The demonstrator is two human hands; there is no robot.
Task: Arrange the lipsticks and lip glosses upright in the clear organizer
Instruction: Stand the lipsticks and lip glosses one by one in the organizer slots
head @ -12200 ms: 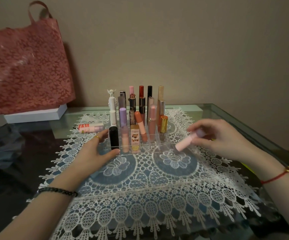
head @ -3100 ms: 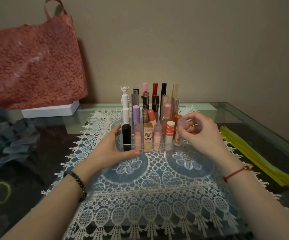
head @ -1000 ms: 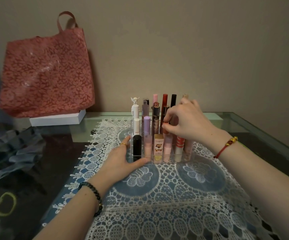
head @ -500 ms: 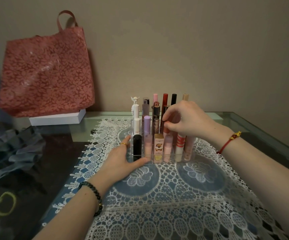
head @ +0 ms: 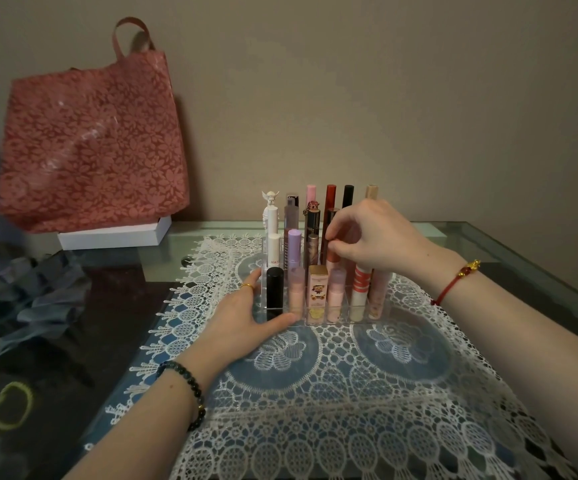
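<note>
Fingers (head: 341,223) of the right hand (head: 377,237) pinch a coral tube (head: 332,258) mid-frame; a sideways tug could topple neighbours, though the spread left hand (head: 246,317) braces the organizer (head: 344,321).

Glass table (head: 488,244) carries lace mat (head: 350,393) (white), box (head: 114,235)

I count one clear organizer (head: 386,306), six tubes (head: 336,292) in its front row and at least twelve more behind, some hidden. One lace mat (head: 350,393), one red bag (head: 90,143), one white box (head: 114,235), two bracelets (head: 190,389), one ring (head: 247,286).
</note>
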